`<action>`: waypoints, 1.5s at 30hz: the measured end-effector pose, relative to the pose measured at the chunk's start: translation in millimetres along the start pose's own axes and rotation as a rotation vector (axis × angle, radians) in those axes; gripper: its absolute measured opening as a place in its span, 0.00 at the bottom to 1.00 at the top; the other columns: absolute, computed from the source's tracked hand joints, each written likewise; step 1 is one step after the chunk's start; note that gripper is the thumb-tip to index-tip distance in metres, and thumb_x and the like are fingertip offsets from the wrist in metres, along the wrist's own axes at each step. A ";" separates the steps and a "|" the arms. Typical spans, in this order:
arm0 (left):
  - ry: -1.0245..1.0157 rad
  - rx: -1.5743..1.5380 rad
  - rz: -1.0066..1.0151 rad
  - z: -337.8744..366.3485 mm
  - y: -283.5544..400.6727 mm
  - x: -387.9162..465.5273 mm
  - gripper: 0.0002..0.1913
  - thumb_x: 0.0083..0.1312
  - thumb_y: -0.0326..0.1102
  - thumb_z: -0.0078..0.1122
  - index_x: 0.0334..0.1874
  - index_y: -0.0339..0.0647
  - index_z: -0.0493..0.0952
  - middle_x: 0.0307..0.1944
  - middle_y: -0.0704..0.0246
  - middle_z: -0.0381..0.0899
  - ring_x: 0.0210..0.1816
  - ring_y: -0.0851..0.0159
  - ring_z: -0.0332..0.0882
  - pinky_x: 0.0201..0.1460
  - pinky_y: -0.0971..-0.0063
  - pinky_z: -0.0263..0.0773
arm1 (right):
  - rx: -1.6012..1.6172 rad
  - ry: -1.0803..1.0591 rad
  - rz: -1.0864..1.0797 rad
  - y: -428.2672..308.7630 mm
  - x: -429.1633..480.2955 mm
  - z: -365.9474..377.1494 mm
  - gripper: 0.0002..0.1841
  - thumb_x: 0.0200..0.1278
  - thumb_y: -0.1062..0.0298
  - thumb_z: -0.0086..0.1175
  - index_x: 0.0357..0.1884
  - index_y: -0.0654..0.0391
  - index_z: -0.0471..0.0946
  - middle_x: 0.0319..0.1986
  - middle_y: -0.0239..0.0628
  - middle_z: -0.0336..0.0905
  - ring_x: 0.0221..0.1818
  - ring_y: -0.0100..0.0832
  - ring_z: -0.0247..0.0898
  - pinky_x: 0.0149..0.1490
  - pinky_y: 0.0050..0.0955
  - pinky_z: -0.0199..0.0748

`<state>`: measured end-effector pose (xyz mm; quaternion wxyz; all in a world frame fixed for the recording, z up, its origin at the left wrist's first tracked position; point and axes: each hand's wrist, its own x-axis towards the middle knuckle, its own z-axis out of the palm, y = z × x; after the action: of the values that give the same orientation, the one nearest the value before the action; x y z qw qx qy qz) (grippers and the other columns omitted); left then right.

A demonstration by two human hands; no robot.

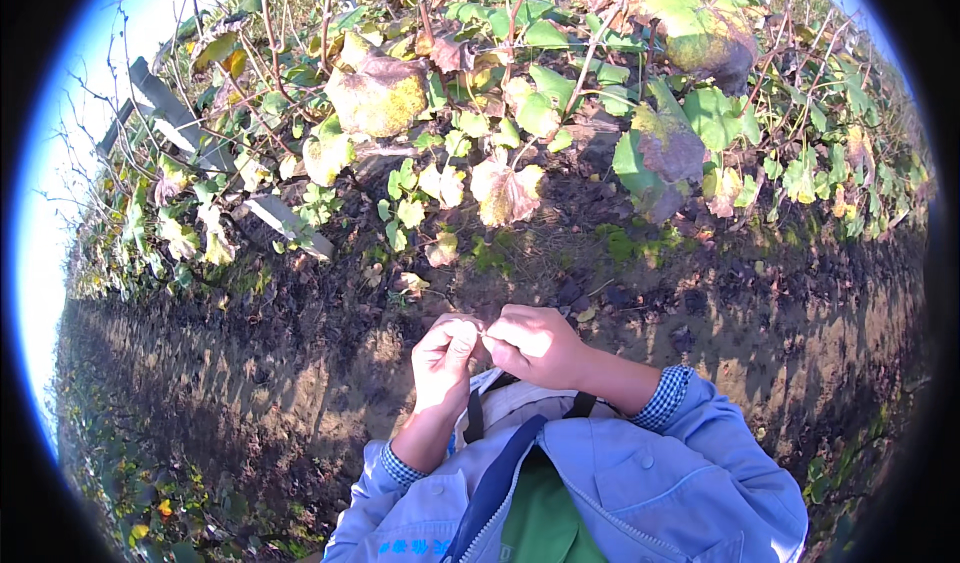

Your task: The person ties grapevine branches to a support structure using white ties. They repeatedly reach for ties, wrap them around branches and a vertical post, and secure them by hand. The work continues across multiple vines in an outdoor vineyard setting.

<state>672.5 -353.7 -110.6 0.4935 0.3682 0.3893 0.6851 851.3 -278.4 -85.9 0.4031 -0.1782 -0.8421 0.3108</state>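
Observation:
My left hand (442, 360) and my right hand (538, 344) meet in front of my chest, their fingertips nearly touching. Thumb and finger of each are pinched on a small, thin, pale piece (482, 333) that spans the narrow gap. It is too small and too covered by the fingers to name. Just below the hands, a whitish bag (517, 399) with dark straps hangs against my body. Beyond them stand grapevines with large green, yellow and browning leaves (375, 98); neither hand touches these.
Bare upright vine canes (596, 45) rise from the foliage. At the left, a grey post (176, 120) leans among the vines, and a shorter grey slab (289, 225) lies lower down. Fallen leaves litter the dark soil (315, 368) of the row. More low foliage (180, 503) grows at lower left.

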 end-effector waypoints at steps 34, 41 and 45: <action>-0.163 0.324 0.265 -52.9 31.4 37.7 0.03 0.74 0.23 0.64 0.46 0.32 0.83 0.47 0.62 0.81 0.47 0.65 0.80 0.51 0.72 0.76 | -0.345 0.138 0.183 -25.5 34.6 53.5 0.11 0.66 0.61 0.68 0.44 0.56 0.86 0.32 0.40 0.81 0.33 0.45 0.81 0.39 0.43 0.80; -0.246 0.082 0.262 -41.0 35.3 27.2 0.06 0.78 0.31 0.63 0.48 0.36 0.80 0.46 0.65 0.76 0.44 0.67 0.76 0.46 0.74 0.74 | 0.279 0.074 0.299 -17.9 30.7 44.1 0.06 0.70 0.70 0.62 0.42 0.61 0.86 0.25 0.35 0.79 0.24 0.34 0.75 0.30 0.33 0.71; -0.143 -0.432 0.158 -42.1 51.1 36.6 0.07 0.79 0.34 0.62 0.50 0.38 0.77 0.45 0.66 0.74 0.46 0.67 0.75 0.44 0.74 0.73 | 1.250 -0.086 0.928 -28.4 19.8 48.3 0.07 0.75 0.70 0.61 0.41 0.62 0.87 0.21 0.27 0.72 0.20 0.17 0.61 0.26 0.23 0.54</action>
<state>606.3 -336.4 -78.3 0.5318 0.3310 0.1680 0.7612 799.6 -307.0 -79.0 0.2241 -0.2400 -0.3648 0.8713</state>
